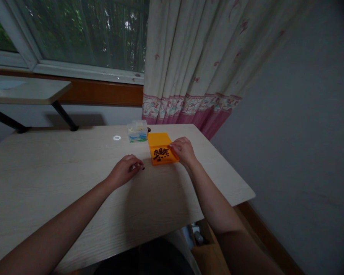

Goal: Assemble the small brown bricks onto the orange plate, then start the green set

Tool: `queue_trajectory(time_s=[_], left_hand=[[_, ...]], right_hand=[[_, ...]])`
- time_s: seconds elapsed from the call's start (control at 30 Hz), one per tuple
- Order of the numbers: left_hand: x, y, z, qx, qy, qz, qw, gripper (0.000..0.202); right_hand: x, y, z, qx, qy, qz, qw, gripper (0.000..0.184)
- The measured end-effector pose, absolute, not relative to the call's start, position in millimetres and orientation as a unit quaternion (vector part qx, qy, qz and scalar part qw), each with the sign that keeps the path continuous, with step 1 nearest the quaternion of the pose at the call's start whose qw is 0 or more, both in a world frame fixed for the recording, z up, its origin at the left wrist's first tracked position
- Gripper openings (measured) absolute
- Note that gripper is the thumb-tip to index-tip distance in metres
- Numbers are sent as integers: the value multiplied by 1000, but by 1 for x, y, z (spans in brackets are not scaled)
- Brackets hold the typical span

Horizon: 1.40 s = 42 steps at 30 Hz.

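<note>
An orange flat tray [157, 139] lies on the pale wooden table [74, 175], with several small black pieces [161, 153] heaped on its near half. My right hand [184, 149] rests on the tray's right edge, fingers curled together near the black pieces. My left hand [126, 170] lies on the table left of the tray, fingers curled in a pinch; one small black piece [143, 168] sits at its fingertips. What the fingers hold, if anything, is too small to make out.
A small clear plastic box [137, 131] with coloured contents stands just behind the tray. A round light spot [117, 138] shows on the table. A side table [25, 91] stands at the left under the window; a curtain [195, 68] hangs behind. The table's right edge [232, 168] is close.
</note>
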State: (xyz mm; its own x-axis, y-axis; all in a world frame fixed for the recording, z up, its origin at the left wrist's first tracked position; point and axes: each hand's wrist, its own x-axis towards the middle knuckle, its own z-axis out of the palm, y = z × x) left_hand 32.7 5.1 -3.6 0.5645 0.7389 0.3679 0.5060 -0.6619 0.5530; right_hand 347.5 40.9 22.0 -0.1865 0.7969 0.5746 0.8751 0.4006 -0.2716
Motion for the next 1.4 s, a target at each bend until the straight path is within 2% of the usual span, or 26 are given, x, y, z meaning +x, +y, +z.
queue_trajectory(time_s=[0.37,0.5,0.77,1.1,1.27,1.4], left_hand=[[42,-5,4,892,403,192,73,22],[48,-10,9,894,414,164,51,15],[52,-8,6,893,420,159,34,14],[45,0,-7,867,416,233,145,15],[39,8,-17,831,413,299,221,23],[39,12,-20,778,427,342,307,32]], right_hand=[[312,32,17,-484,-821,-54,297,17],[307,31,15,-459,-833,-49,305,17],[304,31,13,-469,-819,-40,328,18],[298,29,10,-396,-851,-35,343,24],[286,20,17,-352,-866,12,355,24],[275,11,20,-338,-881,38,330,20]])
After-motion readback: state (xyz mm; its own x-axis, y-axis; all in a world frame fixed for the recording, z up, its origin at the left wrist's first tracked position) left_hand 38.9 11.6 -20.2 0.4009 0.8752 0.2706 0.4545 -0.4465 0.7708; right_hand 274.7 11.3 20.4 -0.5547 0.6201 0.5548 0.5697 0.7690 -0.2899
